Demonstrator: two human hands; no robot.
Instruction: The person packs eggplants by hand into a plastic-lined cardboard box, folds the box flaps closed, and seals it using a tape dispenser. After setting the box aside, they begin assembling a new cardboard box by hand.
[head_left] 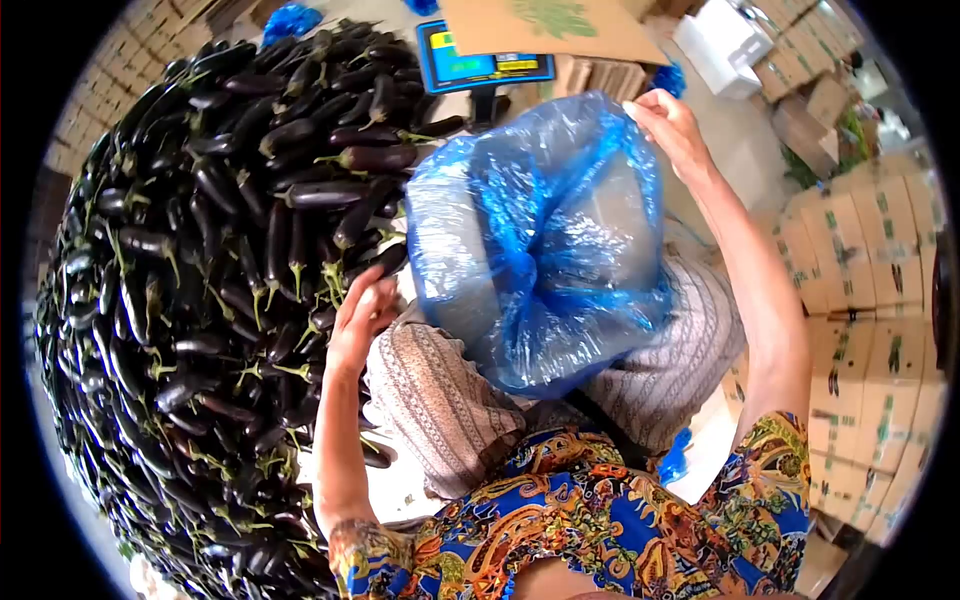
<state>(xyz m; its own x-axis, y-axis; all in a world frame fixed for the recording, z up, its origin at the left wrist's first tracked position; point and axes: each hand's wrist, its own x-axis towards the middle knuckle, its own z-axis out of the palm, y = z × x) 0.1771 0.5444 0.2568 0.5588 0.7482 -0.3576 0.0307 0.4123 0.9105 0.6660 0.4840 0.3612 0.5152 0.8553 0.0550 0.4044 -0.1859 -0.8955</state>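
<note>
A blue plastic bag [540, 240] lies spread over a pale container in front of my knees, its film crumpled towards the middle. At the bag's upper right edge, my right hand [670, 125] pinches the film between thumb and fingers. My left hand [368, 305] is at the left of the bag, beside the big heap of dark eggplants [210, 290]. Its fingers are bent and blurred, and whether they hold anything is unclear. One eggplant [388, 260] lies just above its fingertips.
Behind the bag stands a blue-framed display [480, 62], with a cardboard sheet [560, 25] next to it. Stacked cartons [870, 380] line the right side. A white foam box [722, 45] sits at the upper right. Blue film [676, 455] lies near my right thigh.
</note>
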